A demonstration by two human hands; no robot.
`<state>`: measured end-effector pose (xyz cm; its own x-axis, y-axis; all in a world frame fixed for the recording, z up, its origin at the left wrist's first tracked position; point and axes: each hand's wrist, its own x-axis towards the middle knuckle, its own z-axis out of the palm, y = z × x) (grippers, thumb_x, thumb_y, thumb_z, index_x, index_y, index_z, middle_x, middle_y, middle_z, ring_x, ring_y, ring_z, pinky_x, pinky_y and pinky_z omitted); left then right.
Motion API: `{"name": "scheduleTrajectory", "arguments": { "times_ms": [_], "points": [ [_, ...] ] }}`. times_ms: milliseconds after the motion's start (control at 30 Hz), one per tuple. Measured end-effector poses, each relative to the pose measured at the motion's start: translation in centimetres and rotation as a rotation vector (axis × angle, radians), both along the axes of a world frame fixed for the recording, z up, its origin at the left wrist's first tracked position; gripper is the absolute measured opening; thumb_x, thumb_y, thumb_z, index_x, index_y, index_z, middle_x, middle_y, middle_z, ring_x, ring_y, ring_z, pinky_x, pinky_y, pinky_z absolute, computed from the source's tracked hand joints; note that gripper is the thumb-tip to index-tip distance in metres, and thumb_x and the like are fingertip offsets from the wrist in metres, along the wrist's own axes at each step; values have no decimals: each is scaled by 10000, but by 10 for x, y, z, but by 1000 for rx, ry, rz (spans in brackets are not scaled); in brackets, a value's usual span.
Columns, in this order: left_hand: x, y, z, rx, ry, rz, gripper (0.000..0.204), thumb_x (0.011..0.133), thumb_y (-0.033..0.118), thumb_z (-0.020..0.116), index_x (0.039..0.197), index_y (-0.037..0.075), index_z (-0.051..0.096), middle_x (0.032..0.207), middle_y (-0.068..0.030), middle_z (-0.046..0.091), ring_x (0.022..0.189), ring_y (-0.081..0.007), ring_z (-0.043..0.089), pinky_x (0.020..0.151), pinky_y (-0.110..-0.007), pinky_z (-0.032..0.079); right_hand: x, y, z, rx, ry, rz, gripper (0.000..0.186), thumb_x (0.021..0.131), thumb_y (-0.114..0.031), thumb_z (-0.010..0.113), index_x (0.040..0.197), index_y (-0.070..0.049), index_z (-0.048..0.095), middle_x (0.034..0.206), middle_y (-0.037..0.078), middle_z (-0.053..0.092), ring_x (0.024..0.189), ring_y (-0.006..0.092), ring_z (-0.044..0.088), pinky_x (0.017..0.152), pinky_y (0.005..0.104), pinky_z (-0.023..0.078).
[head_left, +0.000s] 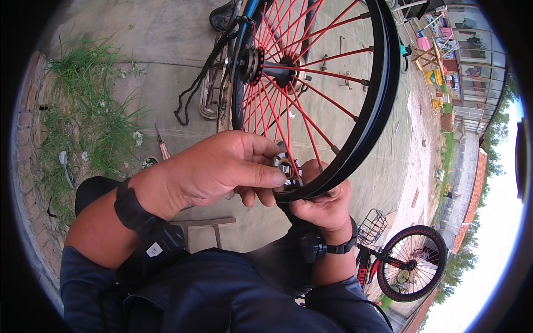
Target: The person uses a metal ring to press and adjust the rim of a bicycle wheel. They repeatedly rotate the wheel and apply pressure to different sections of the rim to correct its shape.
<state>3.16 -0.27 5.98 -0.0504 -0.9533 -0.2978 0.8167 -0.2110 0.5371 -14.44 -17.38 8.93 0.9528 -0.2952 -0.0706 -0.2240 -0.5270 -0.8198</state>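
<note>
A bicycle wheel (379,111) with a black rim and red spokes stands in front of me, its hub and sprocket (252,65) at the upper middle. My left hand (214,169) pinches a round, notched metal spoke wrench (286,166) between thumb and fingers. The wrench sits against the spokes close to the lower end of the rim; its exact fit on a spoke is partly hidden by the fingers. Around the rim's lower right side curls my right hand (327,202), one fingertip showing on the inner side. Some of its fingers are behind the rim.
A dark chain (194,89) hangs left of the hub. On the ground lie a red-handled screwdriver (162,147) and several small tools beyond the spokes. Grass (91,100) grows at left. Another bicycle's wheel (412,263) stands at lower right, near a wire basket (373,225).
</note>
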Motion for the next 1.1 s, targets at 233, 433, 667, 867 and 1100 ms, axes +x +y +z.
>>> {"name": "scheduleTrajectory", "arguments": {
  "times_ms": [233, 433, 667, 867, 1100],
  "points": [
    [0, -1, -2, -16, 10, -12, 402, 968, 160, 715, 1292, -45, 592, 996, -74, 703, 778, -133, 715, 585, -209, 531, 1, 0, 0, -4, -7, 9, 239, 665, -117, 786, 899, -124, 737, 864, 46, 697, 773, 264, 692, 706, 345, 561],
    [-3, -2, -2, 2, -37, 19, 396, 966, 133, 712, 1298, -47, 593, 978, -71, 703, 767, -125, 706, 584, -214, 529, 0, 0, -2, -51, -18, 12, 230, 659, -125, 793, 880, -125, 730, 868, 52, 702, 778, 277, 696, 698, 353, 561],
    [1, -2, 0, 94, -385, -13, 388, 950, 39, 689, 1322, -8, 589, 1009, -62, 713, 779, -127, 699, 613, -238, 534, 3, 3, -1, -37, -67, 29, 200, 728, -51, 837, 703, -34, 639, 730, 43, 635, 683, 159, 644, 619, 300, 522],
    [-2, 0, 1, 102, -449, -50, 430, 952, 32, 684, 1365, -6, 573, 969, -51, 701, 770, -121, 695, 613, -237, 531, -3, 1, -6, -5, -44, 14, 202, 714, -6, 811, 825, -25, 642, 790, 46, 649, 718, 140, 649, 636, 275, 528],
    [-6, -3, -2, 67, -385, -81, 432, 970, 25, 661, 1390, -5, 566, 963, -45, 693, 768, -122, 691, 603, -234, 514, 2, 3, -2, -25, 62, -79, 281, 629, -166, 809, 877, -99, 696, 796, 65, 710, 723, 277, 707, 673, 347, 571]
  ]
}}
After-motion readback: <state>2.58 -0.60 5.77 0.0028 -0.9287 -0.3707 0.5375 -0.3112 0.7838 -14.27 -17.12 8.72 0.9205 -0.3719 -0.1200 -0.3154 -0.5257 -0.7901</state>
